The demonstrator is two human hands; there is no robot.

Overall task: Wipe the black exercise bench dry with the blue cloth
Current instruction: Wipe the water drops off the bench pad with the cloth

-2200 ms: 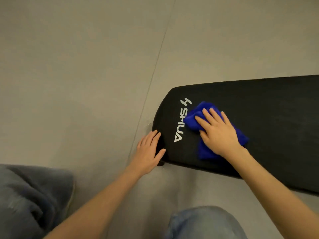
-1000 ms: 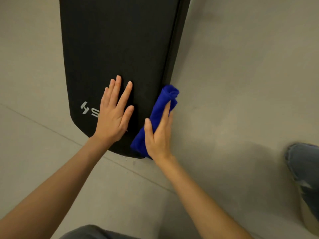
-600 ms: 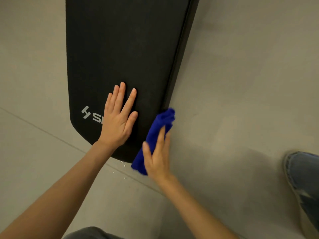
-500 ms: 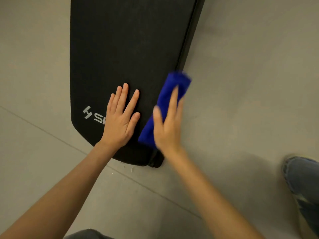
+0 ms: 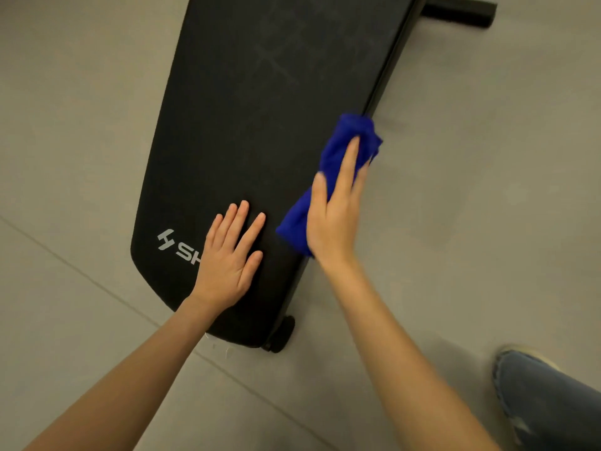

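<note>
1. Since half a second ago the right hand (image 5: 331, 219) has slid the blue cloth (image 5: 341, 164) farther up the bench's right edge, away from the rounded near end, while the left hand (image 5: 227, 262) has stayed planted near the logo.
2. Flat on the black exercise bench (image 5: 260, 125), the left hand has its fingers slightly spread and grips nothing.
3. With its fingers extended and close together, the right hand presses the bunched cloth against the bench's side edge; the thumb rests along the cloth's inner side.
4. Faint streaks cross the pad farther up, so the wiping seems unfinished.
5. Only flat pressure keeps the cloth in place, so a fast stroke could let it slip off the edge onto the grey floor (image 5: 487, 190).
6. Bunched as it is, the cloth may skip patches and leave moisture behind.
</note>
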